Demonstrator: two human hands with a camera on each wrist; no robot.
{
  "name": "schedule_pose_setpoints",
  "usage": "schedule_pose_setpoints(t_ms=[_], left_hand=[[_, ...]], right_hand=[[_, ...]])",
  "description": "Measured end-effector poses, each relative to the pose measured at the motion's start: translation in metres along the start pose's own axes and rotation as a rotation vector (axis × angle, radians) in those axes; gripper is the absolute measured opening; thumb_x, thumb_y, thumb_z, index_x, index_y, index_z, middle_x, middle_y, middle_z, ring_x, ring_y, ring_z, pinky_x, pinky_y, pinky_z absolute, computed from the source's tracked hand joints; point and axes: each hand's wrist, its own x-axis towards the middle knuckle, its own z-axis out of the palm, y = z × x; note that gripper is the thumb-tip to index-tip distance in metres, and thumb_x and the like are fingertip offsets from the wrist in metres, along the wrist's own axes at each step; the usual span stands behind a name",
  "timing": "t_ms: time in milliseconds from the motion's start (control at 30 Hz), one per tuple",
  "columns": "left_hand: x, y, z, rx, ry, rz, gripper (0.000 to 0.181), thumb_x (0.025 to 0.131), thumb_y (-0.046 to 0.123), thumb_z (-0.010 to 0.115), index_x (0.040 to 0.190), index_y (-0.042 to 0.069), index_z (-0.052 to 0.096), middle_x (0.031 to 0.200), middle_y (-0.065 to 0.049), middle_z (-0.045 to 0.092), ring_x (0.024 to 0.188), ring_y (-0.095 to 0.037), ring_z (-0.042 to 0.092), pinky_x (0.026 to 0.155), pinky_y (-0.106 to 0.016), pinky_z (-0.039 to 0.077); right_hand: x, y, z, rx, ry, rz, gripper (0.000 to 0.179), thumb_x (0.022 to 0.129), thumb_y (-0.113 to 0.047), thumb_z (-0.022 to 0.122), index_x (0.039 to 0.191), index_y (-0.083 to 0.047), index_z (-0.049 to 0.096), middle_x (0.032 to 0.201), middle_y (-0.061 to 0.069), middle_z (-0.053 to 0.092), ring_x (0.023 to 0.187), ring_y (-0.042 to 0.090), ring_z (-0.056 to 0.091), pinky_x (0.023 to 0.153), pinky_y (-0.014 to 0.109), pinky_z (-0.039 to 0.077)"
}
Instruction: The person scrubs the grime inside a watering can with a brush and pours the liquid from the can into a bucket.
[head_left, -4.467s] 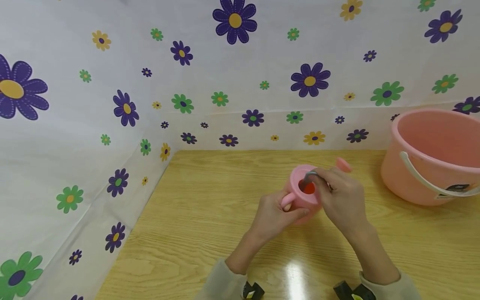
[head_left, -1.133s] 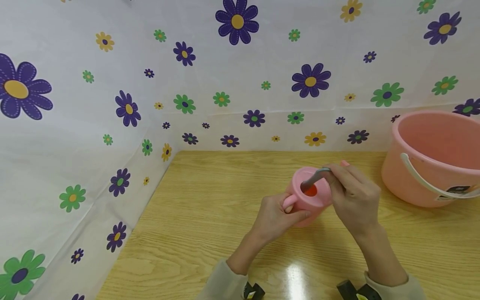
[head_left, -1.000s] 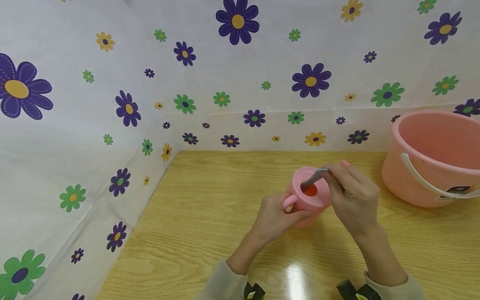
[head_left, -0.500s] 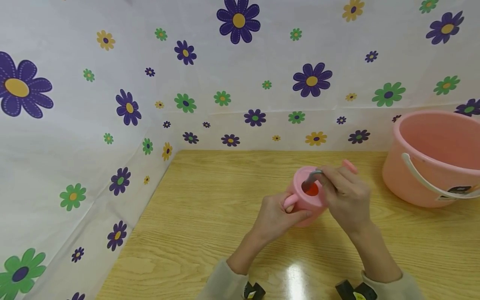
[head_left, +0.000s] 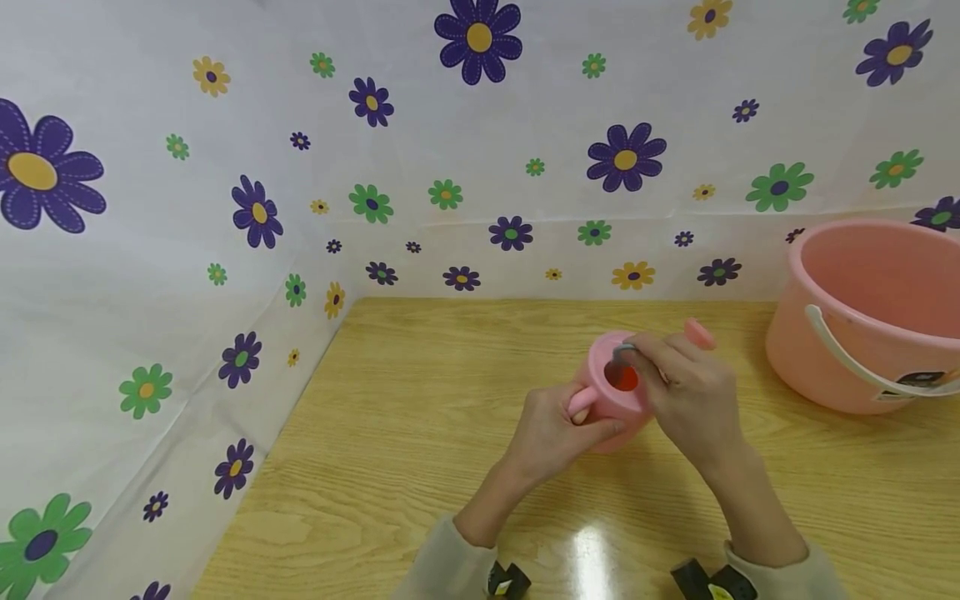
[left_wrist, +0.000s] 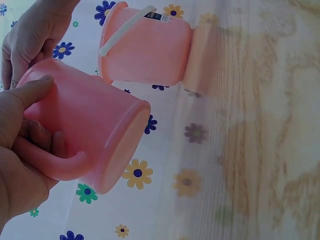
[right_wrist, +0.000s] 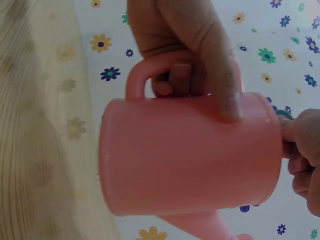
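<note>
the left hand (head_left: pixel 551 429) is gripping the pink watering can (head_left: pixel 615 412) by its side handle (head_left: pixel 581 401), fingers curling through the loop and thumb pressing along the body. the can is sitting just to the right of that hand, between the two hands, and is leaning, with its underside showing in the left wrist view. the right hand (head_left: pixel 693 400) is pinching a grey, curved tool (head_left: pixel 624 348) right at the can's top; the tool's lower end is reaching into the round opening, where something red is showing. what the tool is doing deeper inside is staying hidden. the spout's pink tip (head_left: pixel 700 334) is poking out just beyond the right hand. well to the right, a pink bucket (head_left: pixel 825 354) with a white handle (head_left: pixel 843 360) is standing on the wooden bench (head_left: pixel 375 408), and a flowered cloth (head_left: pixel 442 133) is hanging behind.
</note>
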Motion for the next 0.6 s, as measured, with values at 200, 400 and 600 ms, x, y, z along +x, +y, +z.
schedule_pose_setpoints(t_ms=[200, 400, 600], left_hand=[[0.000, -0.001, 0.001, 0.005, -0.021, -0.026, 0.022, 0.081, 0.011, 0.083, 0.097, 0.002, 0.070, 0.063, 0.004, 0.047, 0.057, -0.001, 0.044, 0.051, -0.016, 0.035], [-0.001, -0.002, 0.001, 0.000, -0.027, -0.041, 0.028, 0.082, 0.011, 0.082, 0.106, 0.003, 0.070, 0.065, 0.003, 0.050, 0.057, -0.002, 0.045, 0.052, -0.016, 0.037], [-0.001, -0.002, 0.001, -0.006, -0.033, -0.060, 0.032, 0.083, 0.013, 0.081, 0.111, 0.004, 0.070, 0.070, 0.002, 0.057, 0.060, -0.002, 0.048, 0.054, -0.016, 0.039]], right_hand=[[0.002, -0.005, -0.006, 0.087, -0.158, 0.151, 0.023, 0.074, 0.007, 0.081, 0.095, 0.000, 0.076, 0.084, 0.009, 0.074, 0.063, 0.012, 0.061, 0.063, 0.012, 0.047], [0.004, -0.011, -0.012, 0.164, -0.198, 0.440, 0.011, 0.086, 0.000, 0.074, 0.097, 0.000, 0.075, 0.080, 0.008, 0.073, 0.059, 0.009, 0.058, 0.057, 0.012, 0.047], [0.008, -0.015, -0.019, 0.197, -0.238, 0.621, 0.016, 0.091, -0.016, 0.074, 0.101, -0.004, 0.075, 0.080, 0.007, 0.073, 0.064, 0.012, 0.062, 0.055, 0.019, 0.050]])
